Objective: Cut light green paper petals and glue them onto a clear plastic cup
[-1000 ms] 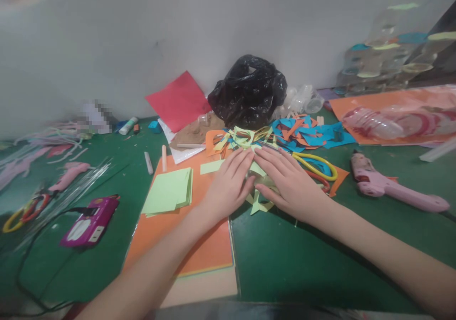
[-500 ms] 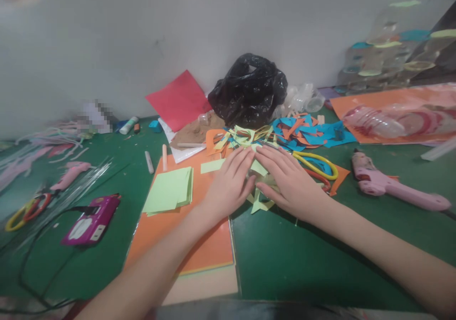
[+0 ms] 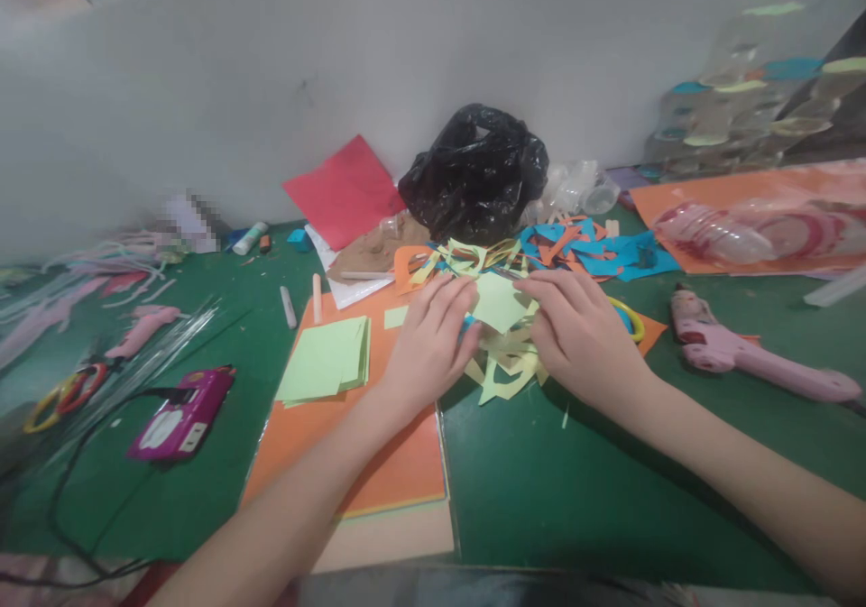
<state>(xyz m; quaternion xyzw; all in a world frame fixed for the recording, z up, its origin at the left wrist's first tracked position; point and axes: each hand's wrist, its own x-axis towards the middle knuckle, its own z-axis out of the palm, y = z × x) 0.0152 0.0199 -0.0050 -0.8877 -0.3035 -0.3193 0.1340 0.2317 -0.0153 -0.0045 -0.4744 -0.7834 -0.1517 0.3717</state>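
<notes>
My left hand [image 3: 431, 344] and my right hand [image 3: 580, 336] curl in from both sides around a pale green paper cut-out [image 3: 499, 304], and their fingertips grip its edges. Below it, a tangle of pale green cut paper [image 3: 504, 369] spreads between my palms, partly hidden by them. Left of my left hand, a stack of pale green paper squares [image 3: 326, 361] lies on an orange paper sheet [image 3: 379, 449]. Yellow-handled scissors [image 3: 626, 311] lie beyond my right hand, mostly hidden by it.
Blue and orange paper scraps [image 3: 595, 255] are heaped behind my hands. A pink glue gun [image 3: 750, 368] lies to the right. Further back are a black plastic bag [image 3: 477, 179] and a red paper sheet [image 3: 345, 203]. A magenta device [image 3: 182, 428] with a black cable sits left.
My flat hands have curled and drawn up, and the pale green paper now stands raised between them. The yellow scissors show less, and the view has shifted slightly.
</notes>
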